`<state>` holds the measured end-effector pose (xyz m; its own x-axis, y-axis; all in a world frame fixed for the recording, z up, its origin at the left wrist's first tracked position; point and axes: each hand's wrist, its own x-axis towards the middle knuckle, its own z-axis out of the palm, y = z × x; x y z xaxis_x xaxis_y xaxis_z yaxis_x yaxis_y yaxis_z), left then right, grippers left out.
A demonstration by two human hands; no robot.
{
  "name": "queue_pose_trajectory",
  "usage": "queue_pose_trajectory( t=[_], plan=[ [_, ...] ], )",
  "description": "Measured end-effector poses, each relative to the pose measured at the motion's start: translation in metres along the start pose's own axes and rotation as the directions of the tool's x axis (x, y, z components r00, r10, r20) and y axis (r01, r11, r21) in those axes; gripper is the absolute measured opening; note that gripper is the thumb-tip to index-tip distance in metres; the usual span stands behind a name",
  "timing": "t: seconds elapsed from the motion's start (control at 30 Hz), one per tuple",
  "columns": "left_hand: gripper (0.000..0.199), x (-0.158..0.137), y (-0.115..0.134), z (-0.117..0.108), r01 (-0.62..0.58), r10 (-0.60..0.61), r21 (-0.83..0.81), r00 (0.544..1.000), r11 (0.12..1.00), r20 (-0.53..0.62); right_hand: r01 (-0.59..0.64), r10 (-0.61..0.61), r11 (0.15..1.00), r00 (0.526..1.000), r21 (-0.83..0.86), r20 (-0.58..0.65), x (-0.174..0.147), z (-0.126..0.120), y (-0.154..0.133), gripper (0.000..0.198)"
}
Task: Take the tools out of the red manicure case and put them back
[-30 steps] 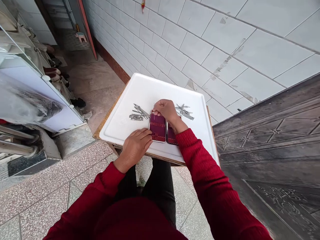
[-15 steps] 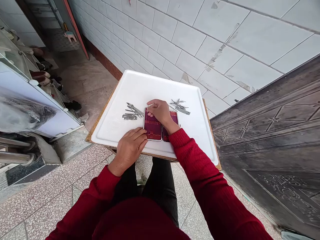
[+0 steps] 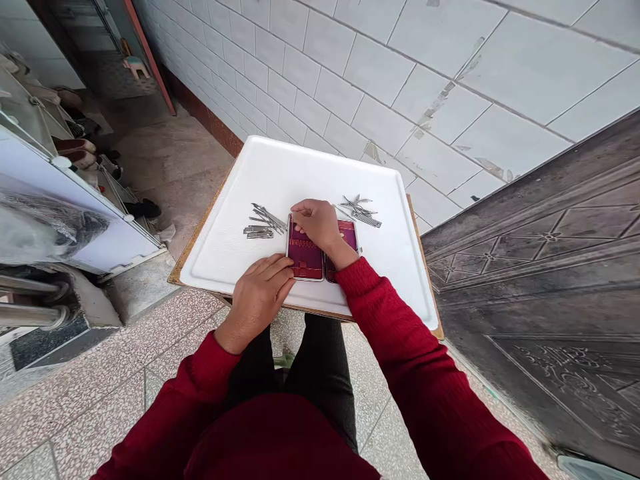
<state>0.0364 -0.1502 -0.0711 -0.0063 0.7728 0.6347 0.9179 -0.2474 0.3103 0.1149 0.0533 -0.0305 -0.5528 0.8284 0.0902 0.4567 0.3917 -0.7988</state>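
Right hand (image 3: 319, 223): thumb and forefinger pinched, any contents too small to tell, over the far end of the case's (image 3: 307, 257) left half. Loops (image 3: 303, 244) cross that half nearer the body, athwart its long axis. Left hand (image 3: 260, 293): fingers extended to its near-left corner, clasp unclear.

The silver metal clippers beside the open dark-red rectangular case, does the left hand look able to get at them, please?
Probably yes: the clippers lie just beyond the left hand, with no object visible between, though its fingers rest at the case's left edge and would likely need lifting.
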Motion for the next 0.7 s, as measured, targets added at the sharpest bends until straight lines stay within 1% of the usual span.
queue_pose_trajectory(
  t=[0.07, 0.17, 0.3, 0.5, 0.7],
  plan=[
    [0.015, 0.000, 0.000, 0.001, -0.008, 0.008, 0.005, 1.000, 1.000, -0.016, 0.035, -0.037, 0.994, 0.999, -0.105, -0.015, -0.002, -0.001, -0.002, 0.020],
    [0.014, 0.001, 0.000, 0.001, -0.013, 0.013, 0.012, 1.000, 1.000, -0.019, 0.077, -0.087, 0.962, 0.996, -0.263, -0.026, -0.008, -0.003, -0.007, 0.027],
    [0.014, 0.001, 0.000, 0.000, -0.011, 0.011, 0.010, 1.000, 1.000, -0.018, 0.099, -0.104, 0.902, 0.994, -0.420, 0.010, -0.015, -0.003, -0.013, 0.033],
    [0.015, 0.001, 0.000, 0.000, -0.013, 0.013, 0.004, 1.000, 1.000, -0.018, 0.083, -0.062, 0.828, 0.996, -0.554, 0.056, -0.025, -0.003, -0.020, 0.040],
    [0.014, 0.001, 0.001, -0.001, -0.016, 0.016, 0.005, 0.999, 1.000, -0.029, 0.116, -0.056, 0.733, 0.992, -0.670, 0.111, -0.033, -0.001, -0.028, 0.040]
  ],
)
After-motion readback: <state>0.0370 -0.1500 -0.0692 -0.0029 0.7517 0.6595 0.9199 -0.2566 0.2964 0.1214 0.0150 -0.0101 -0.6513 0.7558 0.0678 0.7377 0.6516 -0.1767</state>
